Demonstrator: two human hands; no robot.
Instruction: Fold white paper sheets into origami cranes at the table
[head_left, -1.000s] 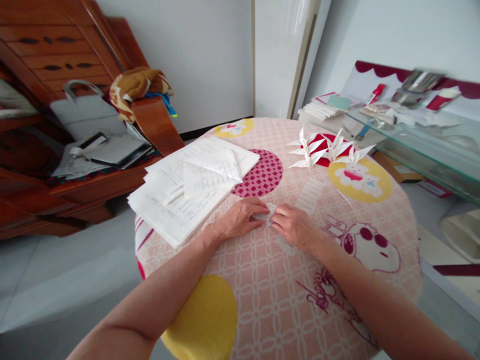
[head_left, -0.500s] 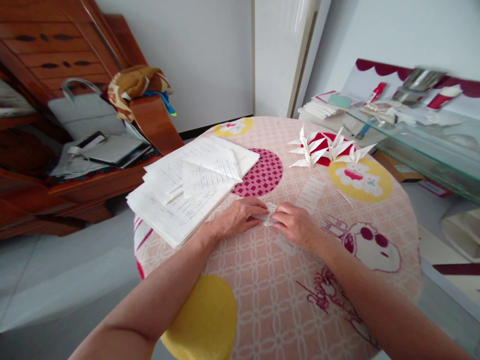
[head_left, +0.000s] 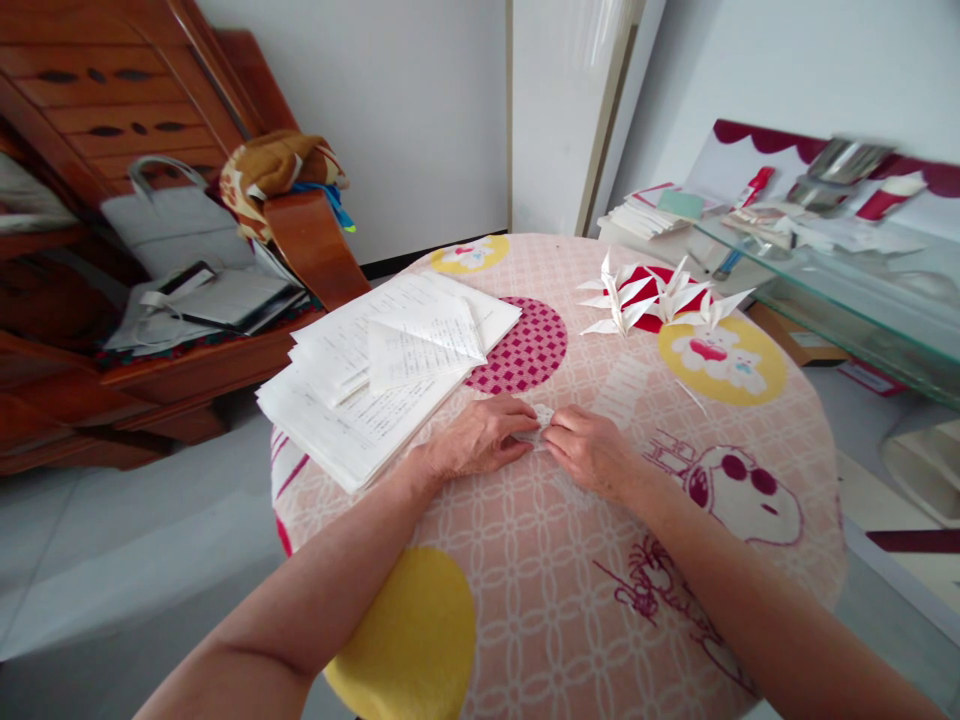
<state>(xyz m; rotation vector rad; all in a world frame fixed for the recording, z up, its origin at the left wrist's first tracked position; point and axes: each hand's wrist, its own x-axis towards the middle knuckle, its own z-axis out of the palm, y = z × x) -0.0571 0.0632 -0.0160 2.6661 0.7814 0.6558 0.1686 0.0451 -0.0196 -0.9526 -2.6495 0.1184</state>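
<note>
Between my two hands, on the round table, lies a small piece of folded paper (head_left: 544, 414), white with dark marks. My left hand (head_left: 489, 434) pinches its left side, fingers closed. My right hand (head_left: 589, 447) grips the right side with thumb and fingertips. Most of the paper is hidden behind the fingers. Just beyond my left hand is a stack of written sheets (head_left: 360, 440), with a folded sheet (head_left: 427, 345) lying on top. Several white paper cranes (head_left: 619, 295) stand at the far right of the table.
A patterned cloth (head_left: 525, 600) covers the round table. At the right stands a glass shelf (head_left: 817, 290) with papers and a metal container. To the left is a wooden bench (head_left: 315, 250) bearing a grey bag (head_left: 161, 225) and a brown cloth (head_left: 277, 165). A thin white strip (head_left: 691, 396) lies near the cranes.
My fingers have shifted slightly and drawn closer together over the folded paper, so less of it shows. The stack and the cranes stay where they were.
</note>
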